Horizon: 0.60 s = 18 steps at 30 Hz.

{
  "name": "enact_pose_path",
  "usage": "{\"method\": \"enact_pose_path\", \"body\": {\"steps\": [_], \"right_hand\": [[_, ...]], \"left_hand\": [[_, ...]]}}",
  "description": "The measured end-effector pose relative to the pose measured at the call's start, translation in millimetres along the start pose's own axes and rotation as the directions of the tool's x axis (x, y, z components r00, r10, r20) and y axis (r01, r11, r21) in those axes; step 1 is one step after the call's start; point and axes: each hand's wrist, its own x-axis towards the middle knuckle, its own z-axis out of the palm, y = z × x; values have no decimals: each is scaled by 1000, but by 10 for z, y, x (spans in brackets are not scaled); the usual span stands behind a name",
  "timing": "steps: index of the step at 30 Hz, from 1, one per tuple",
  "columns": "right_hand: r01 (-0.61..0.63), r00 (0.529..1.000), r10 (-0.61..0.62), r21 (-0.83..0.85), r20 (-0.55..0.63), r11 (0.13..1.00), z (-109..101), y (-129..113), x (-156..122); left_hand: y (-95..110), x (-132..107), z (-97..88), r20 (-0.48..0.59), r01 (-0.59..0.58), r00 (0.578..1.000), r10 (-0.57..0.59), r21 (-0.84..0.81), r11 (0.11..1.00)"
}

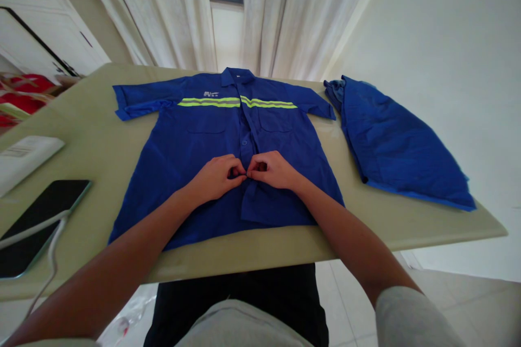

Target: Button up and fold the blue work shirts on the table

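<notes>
A blue short-sleeved work shirt (195, 141) with a yellow reflective stripe across the chest lies flat, front up, on a pale green table (101, 141). Its collar points away from me. My left hand (217, 176) and my right hand (272, 169) meet at the shirt's front placket, a little above the hem. Both hands are closed, fingertips pinching the placket fabric where they touch. A button shows on the placket just above the hands.
Another blue garment (399, 141) lies at the table's right end, reaching the edge. A black phone (36, 222) with a white cable and a white flat box (24, 157) lie at the left. White curtains, a white cabinet (44, 21) and red items stand behind.
</notes>
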Motion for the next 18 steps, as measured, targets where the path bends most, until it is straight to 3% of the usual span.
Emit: {"method": "enact_pose_path", "body": {"steps": [4, 9, 13, 18], "right_hand": [[-46, 998, 50, 110, -29, 993, 55, 31, 11], [155, 986, -163, -189, -31, 970, 33, -66, -51], [245, 969, -238, -377, 67, 893, -7, -125, -84], [159, 987, -159, -332, 29, 930, 5, -95, -54]], "left_hand": [[30, 10, 28, 17, 92, 996, -92, -43, 995], [59, 11, 32, 26, 178, 984, -177, -52, 983], [68, 2, 25, 2, 155, 988, -155, -60, 986], [63, -2, 19, -42, 59, 997, -61, -50, 997]]}}
